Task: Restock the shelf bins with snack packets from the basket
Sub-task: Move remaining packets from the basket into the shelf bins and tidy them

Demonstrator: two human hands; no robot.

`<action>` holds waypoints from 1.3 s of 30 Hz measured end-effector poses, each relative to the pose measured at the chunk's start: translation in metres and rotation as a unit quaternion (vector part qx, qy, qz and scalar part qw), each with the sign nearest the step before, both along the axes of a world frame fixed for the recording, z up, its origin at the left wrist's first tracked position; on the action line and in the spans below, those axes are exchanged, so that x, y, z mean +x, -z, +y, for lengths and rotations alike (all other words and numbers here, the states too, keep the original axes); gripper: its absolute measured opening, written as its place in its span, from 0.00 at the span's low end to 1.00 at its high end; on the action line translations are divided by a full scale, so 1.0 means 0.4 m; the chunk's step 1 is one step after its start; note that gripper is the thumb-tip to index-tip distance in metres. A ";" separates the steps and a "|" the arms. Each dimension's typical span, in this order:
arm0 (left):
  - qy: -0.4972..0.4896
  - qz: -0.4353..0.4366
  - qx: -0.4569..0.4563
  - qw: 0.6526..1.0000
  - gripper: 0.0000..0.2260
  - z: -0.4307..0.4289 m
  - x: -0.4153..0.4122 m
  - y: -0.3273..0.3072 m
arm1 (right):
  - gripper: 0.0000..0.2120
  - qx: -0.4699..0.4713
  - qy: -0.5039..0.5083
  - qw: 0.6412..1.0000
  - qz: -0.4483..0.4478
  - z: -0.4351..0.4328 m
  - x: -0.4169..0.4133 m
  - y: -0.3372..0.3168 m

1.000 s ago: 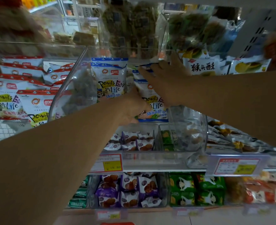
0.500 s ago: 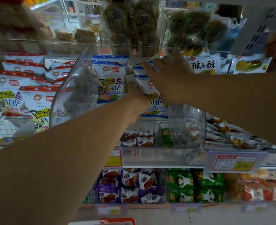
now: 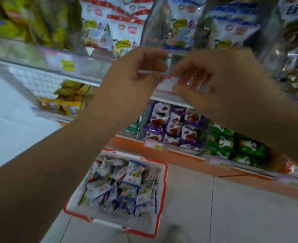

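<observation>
A white basket with a red rim [image 3: 162, 190] stands on the floor below me, holding several blue-and-white snack packets [image 3: 127, 183]. Higher up, a clear shelf bin [image 3: 155, 27] holds matching blue-and-white packets [image 3: 178, 25]. My left hand [image 3: 132, 74] hovers in front of the bin's lower front edge with its fingers curled, and no packet shows in it. My right hand [image 3: 214, 79] is beside it, close to the left one, fingers loosely apart and empty. Motion blur softens both hands.
Red-and-white packets [image 3: 120, 20] fill the bin to the left. Purple packets [image 3: 172, 127] and green packets [image 3: 241, 148] sit in lower bins, yellow packets [image 3: 65, 97] at the lower left. A price tag [image 3: 66, 64] hangs on the shelf edge. Tiled floor surrounds the basket.
Both hands have come back out of the clear bin to its front edge. The view has tilted sharply down, and the basket on the floor has come into sight.
</observation>
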State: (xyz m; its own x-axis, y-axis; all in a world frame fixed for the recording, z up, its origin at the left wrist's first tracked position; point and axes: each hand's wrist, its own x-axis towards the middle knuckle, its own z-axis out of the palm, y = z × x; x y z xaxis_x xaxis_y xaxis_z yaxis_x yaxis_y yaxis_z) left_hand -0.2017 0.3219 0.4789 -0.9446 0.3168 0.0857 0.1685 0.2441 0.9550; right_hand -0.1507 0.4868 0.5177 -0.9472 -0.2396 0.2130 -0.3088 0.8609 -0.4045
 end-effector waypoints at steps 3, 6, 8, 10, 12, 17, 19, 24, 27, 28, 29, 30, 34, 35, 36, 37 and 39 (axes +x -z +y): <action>-0.040 -0.062 -0.022 0.997 0.12 -0.092 0.089 0.077 | 0.09 -0.019 -0.039 0.997 -0.068 -0.088 0.046 0.058; -0.074 -0.115 -0.054 0.989 0.10 -0.168 0.168 0.154 | 0.16 0.006 -0.085 0.989 -0.124 -0.176 0.071 0.157; -0.080 -0.150 -0.104 0.980 0.12 -0.212 0.217 0.203 | 0.12 0.034 -0.110 0.978 -0.175 -0.222 0.080 0.222; -0.084 -0.175 -0.115 0.974 0.12 -0.254 0.258 0.254 | 0.10 0.065 -0.126 0.970 -0.196 -0.264 0.093 0.295; -0.085 -0.204 -0.112 0.969 0.10 -0.287 0.295 0.317 | 0.10 0.078 -0.134 0.959 -0.237 -0.302 0.109 0.362; -0.104 -0.263 -0.127 0.951 0.10 -0.346 0.380 0.539 | 0.08 0.075 -0.090 0.941 -0.316 -0.361 0.153 0.592; -0.111 -0.276 -0.154 0.942 0.12 -0.362 0.413 0.613 | 0.10 0.063 -0.053 0.922 -0.379 -0.354 0.166 0.706; -0.120 -0.338 -0.187 0.915 0.14 -0.382 0.468 0.813 | 0.16 0.035 0.036 0.841 -0.538 -0.297 0.208 0.950; -0.108 -0.352 -0.230 0.901 0.13 -0.371 0.476 0.951 | 0.25 0.020 0.098 0.794 -0.599 -0.267 0.257 1.077; -0.096 -0.361 -0.245 0.895 0.14 -0.363 0.471 0.997 | 0.30 0.015 0.111 0.783 -0.612 -0.261 0.274 1.117; -0.079 -0.367 -0.258 0.890 0.15 -0.355 0.462 1.041 | 0.36 0.016 0.119 0.774 -0.622 -0.257 0.289 1.160; -0.061 -0.365 -0.272 0.888 0.16 -0.348 0.451 1.083 | 0.41 0.023 0.123 0.771 -0.625 -0.255 0.300 1.196; -0.027 -0.331 -0.322 0.886 0.12 -0.337 0.392 1.236 | 0.38 -0.016 0.150 0.752 -0.642 -0.257 0.304 1.324; -0.021 -0.320 -0.332 0.887 0.14 -0.338 0.376 1.271 | 0.37 -0.030 0.160 0.747 -0.644 -0.262 0.294 1.342; -0.019 -0.304 -0.338 0.890 0.17 -0.338 0.359 1.304 | 0.39 -0.045 0.169 0.746 -0.643 -0.265 0.283 1.361; -0.022 -0.277 -0.349 0.895 0.19 -0.337 0.341 1.330 | 0.42 -0.056 0.171 0.750 -0.636 -0.269 0.271 1.374; -0.046 -0.194 -0.386 0.900 0.20 -0.325 0.300 1.374 | 0.43 -0.036 0.147 0.781 -0.606 -0.272 0.237 1.394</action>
State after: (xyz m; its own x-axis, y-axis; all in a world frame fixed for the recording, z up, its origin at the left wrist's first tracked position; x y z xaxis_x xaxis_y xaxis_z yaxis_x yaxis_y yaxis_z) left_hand -0.0817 0.1920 -0.0709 -0.8811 0.0585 -0.4694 -0.1969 0.8570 0.4763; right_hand -0.0560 0.3779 -0.0399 -0.4752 -0.0024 -0.8799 0.5451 0.7842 -0.2965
